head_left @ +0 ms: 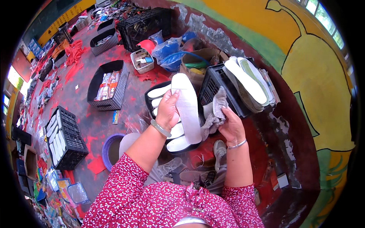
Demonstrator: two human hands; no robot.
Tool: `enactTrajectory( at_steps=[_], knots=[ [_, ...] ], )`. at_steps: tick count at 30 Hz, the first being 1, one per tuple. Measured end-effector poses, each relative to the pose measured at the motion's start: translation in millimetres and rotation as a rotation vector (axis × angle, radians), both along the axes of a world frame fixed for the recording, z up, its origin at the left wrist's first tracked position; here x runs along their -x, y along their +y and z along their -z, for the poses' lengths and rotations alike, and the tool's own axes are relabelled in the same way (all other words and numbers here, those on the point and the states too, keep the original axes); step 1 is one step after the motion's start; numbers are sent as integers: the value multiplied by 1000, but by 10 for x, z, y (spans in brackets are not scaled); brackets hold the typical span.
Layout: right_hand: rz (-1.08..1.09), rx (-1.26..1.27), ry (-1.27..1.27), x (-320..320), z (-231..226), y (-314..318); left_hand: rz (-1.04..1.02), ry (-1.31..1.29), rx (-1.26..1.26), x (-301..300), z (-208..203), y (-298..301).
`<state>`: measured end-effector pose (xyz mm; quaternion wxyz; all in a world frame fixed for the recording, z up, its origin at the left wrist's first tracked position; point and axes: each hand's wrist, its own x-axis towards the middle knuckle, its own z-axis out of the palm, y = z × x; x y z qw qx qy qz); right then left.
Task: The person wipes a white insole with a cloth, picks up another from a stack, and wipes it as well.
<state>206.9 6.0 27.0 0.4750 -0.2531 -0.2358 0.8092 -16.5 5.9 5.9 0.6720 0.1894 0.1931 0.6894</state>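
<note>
My left hand [168, 111] is closed on a white shoe insole [187, 108], thumb on its face, holding it upright in front of me. A crumpled grey cloth [215, 113] is gripped in my right hand [232, 127], close to the insole's right edge. Behind and below the held insole sits a dark basket [148, 99] with several white insoles [177, 143] in it. To the right, more insoles [245, 81], white and greenish, lie stacked on a black plastic crate [215, 81].
A black crate of white insoles [56, 138] stands at left, a purple basin [109, 152] nearer me. Beyond are a grey woven basket of packets [107, 85], a small white basket [142, 62] and blue plastic bags [167, 51]. A painted wall [323, 91] rises on the right.
</note>
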Motion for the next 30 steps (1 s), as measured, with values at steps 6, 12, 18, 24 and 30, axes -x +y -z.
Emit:
enactTrajectory(
  at_steps=[6, 12, 18, 24, 30],
  knots=[
    [-117, -104, 29, 316, -37, -18, 22, 93, 45, -103, -34, -68],
    [150, -224, -207, 440, 117, -50, 71, 23, 49, -126, -105, -107],
    [-54, -273, -335, 404, 86, -110, 51, 67, 20, -182, -10, -107],
    [240, -357, -624, 435, 264, -108, 68, 289, -60, -404, 22, -203],
    [310, -333, -519, 411, 322, -112, 36, 563, -124, -464, 255, -151]
  ],
)
